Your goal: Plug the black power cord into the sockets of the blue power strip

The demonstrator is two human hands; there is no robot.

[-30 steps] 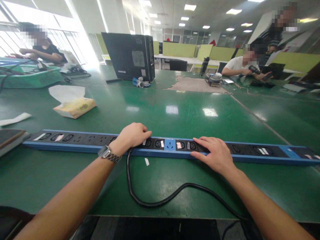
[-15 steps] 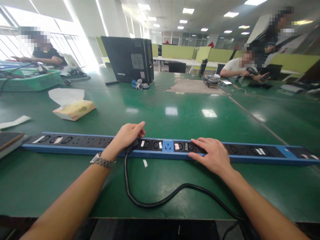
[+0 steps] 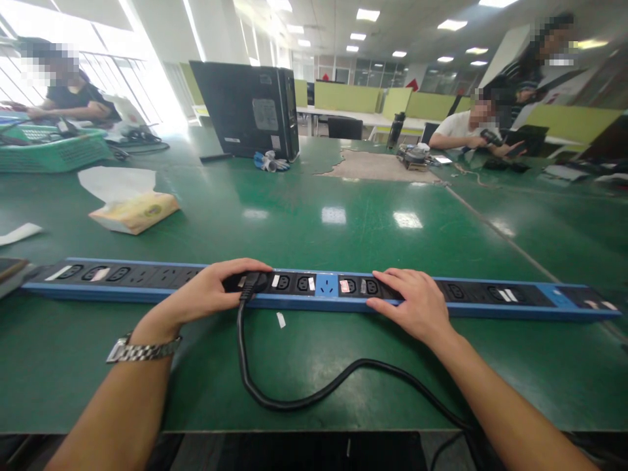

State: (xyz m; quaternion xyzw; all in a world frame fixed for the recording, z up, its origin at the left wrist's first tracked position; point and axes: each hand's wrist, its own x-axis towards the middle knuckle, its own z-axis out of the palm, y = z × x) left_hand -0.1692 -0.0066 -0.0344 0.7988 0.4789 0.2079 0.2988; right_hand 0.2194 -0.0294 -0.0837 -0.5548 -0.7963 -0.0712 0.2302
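I logged this as part open-plan office, part workshop. Office signs, far side: yellow-green partitions, a white desk, a black chair, light panels overhead. Workshop signs: a broad green bench with a jagged bare patch, a long power strip near, a basket with cords far left.

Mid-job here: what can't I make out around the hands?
In the head view:
Part of the long blue-and-black power strip: covered by the left hand and right hand.
Underside of the black plastic plug: hidden by its body.
Far end of the thick black cable: lost beyond the front edge of the green table.
Print on small white labels: too small.
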